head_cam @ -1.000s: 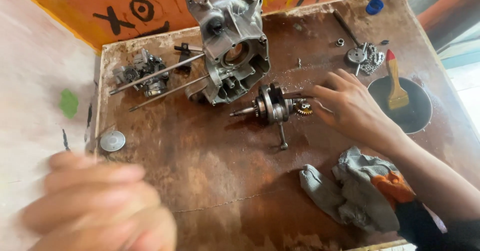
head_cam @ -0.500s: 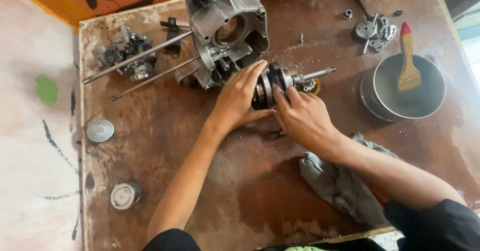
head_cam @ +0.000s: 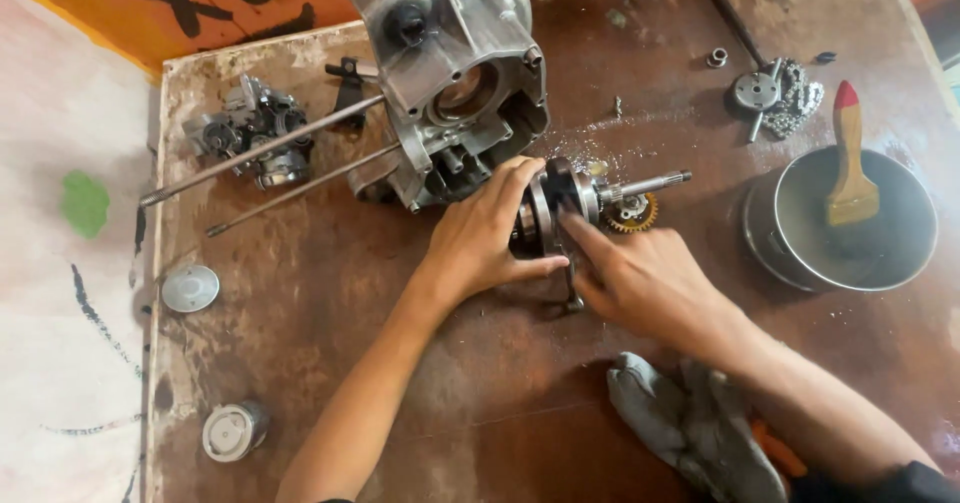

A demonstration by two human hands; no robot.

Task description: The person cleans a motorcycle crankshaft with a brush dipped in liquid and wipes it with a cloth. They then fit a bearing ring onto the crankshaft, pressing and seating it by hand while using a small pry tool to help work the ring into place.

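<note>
Gripping the crankshaft [head_cam: 565, 203] from both sides, the left hand [head_cam: 485, 238] and right hand [head_cam: 630, 278] close around it on the worktop [head_cam: 330, 293], just beside the engine case [head_cam: 455, 73].

The crankshaft [head_cam: 560, 203] is a greasy dark metal assembly, lying on its side on the brown desk [head_cam: 330, 303], threaded shaft end pointing right, connecting rod hanging down toward the near edge.

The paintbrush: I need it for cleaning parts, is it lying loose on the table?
No, the paintbrush rests inside the round metal bowl.
</note>
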